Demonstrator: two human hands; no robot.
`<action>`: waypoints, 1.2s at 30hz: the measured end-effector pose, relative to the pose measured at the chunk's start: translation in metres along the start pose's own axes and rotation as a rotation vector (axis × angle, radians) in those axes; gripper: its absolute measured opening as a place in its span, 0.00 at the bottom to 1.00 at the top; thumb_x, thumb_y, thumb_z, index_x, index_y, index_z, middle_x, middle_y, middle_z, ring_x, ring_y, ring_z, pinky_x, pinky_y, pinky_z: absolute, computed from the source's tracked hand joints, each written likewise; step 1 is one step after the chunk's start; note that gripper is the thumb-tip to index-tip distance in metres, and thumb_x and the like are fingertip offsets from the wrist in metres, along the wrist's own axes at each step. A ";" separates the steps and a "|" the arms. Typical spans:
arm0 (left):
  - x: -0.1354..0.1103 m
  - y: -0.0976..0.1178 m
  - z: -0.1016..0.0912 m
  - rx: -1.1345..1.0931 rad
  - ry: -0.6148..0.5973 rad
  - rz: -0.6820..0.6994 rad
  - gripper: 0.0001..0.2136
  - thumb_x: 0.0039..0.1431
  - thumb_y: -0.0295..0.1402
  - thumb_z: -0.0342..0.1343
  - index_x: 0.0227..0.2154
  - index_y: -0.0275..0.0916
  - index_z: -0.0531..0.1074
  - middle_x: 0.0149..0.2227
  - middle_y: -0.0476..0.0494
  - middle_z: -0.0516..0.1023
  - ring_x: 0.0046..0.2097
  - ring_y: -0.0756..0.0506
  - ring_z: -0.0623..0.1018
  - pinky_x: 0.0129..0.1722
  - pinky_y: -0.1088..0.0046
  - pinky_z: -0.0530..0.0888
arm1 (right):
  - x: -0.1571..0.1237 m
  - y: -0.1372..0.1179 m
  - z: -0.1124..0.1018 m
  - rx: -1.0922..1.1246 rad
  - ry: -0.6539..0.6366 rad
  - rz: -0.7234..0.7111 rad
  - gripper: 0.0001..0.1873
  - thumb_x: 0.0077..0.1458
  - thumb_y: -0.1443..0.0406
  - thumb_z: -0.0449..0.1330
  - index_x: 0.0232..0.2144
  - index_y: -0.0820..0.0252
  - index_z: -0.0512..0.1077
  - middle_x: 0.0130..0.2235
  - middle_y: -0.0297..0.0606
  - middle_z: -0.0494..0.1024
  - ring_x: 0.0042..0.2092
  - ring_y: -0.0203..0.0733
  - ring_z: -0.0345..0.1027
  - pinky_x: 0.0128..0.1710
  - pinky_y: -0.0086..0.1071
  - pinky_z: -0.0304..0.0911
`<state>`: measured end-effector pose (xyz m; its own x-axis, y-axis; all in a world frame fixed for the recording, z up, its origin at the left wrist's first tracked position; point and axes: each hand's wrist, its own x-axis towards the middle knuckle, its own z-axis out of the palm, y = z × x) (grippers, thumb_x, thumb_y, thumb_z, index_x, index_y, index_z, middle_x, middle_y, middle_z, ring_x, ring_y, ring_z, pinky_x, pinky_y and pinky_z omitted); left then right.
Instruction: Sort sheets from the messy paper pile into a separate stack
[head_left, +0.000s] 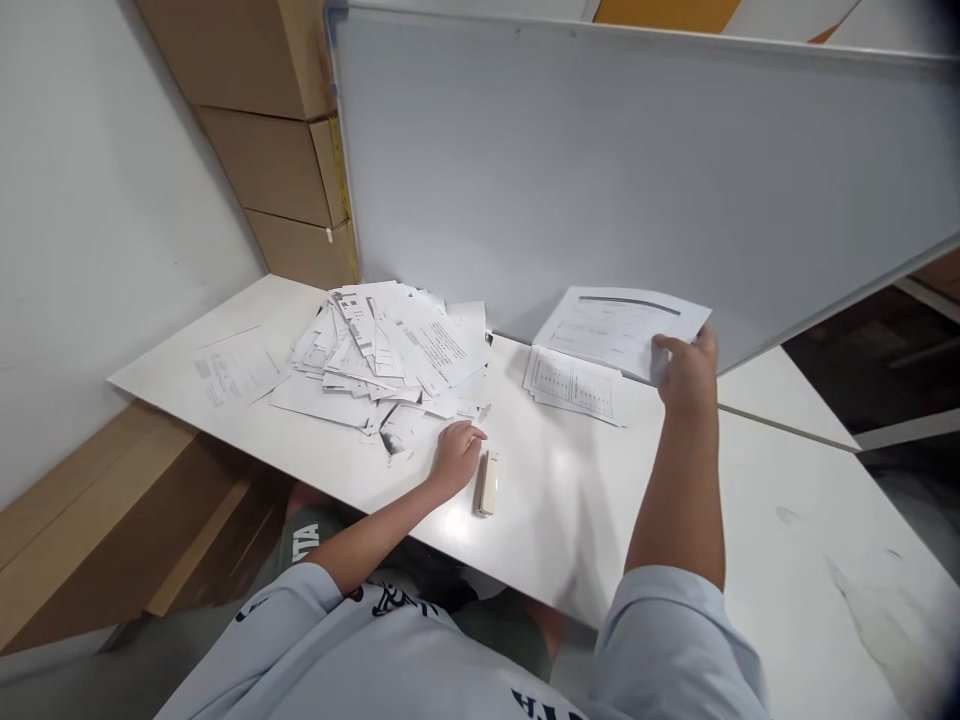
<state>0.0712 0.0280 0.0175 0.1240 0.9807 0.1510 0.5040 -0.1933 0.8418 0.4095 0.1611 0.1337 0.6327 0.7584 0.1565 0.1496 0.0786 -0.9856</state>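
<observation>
White paper (611,325) is pinched in the fingers of the right hand (690,370), over printed sheets (574,388) on the desk (757,510); the left hand (456,460), fingers loosely open, rests beside a stapler (487,484).

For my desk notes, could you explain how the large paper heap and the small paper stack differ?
The paper heap spreads wide, while the paper stack covers much less area. The heap's sheets point many ways; the stack's lie nearly aligned. The heap shows mixed printing, whereas the stack's visible sheet shows columns. Both are printed white paper on the white table.
</observation>
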 end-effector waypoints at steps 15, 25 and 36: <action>0.001 -0.002 0.007 -0.056 0.018 0.014 0.11 0.57 0.22 0.50 0.35 0.41 0.75 0.47 0.43 0.78 0.60 0.42 0.70 0.62 0.58 0.64 | -0.101 0.113 0.001 -0.541 0.091 -0.015 0.42 0.50 0.51 0.57 0.62 0.68 0.55 0.68 0.60 0.45 0.70 0.60 0.37 0.66 0.53 0.39; 0.073 -0.005 -0.034 0.460 0.086 0.262 0.20 0.61 0.27 0.51 0.56 0.34 0.68 0.59 0.35 0.70 0.68 0.37 0.58 0.68 0.55 0.54 | -0.220 0.130 -0.041 -0.301 0.201 -0.007 0.20 0.52 0.59 0.54 0.47 0.57 0.68 0.52 0.42 0.68 0.55 0.45 0.62 0.58 0.43 0.56; 0.114 -0.048 -0.043 0.799 -0.013 0.395 0.15 0.63 0.21 0.44 0.47 0.26 0.73 0.51 0.24 0.75 0.59 0.34 0.70 0.59 0.53 0.61 | -0.222 0.120 -0.037 -0.275 0.229 0.040 0.15 0.49 0.60 0.54 0.40 0.58 0.71 0.44 0.38 0.70 0.46 0.42 0.66 0.52 0.39 0.60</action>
<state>0.0240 0.1502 0.0168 0.4220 0.8388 0.3440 0.8675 -0.4839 0.1157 0.3149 -0.0218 -0.0167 0.7915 0.5900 0.1596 0.3009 -0.1489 -0.9419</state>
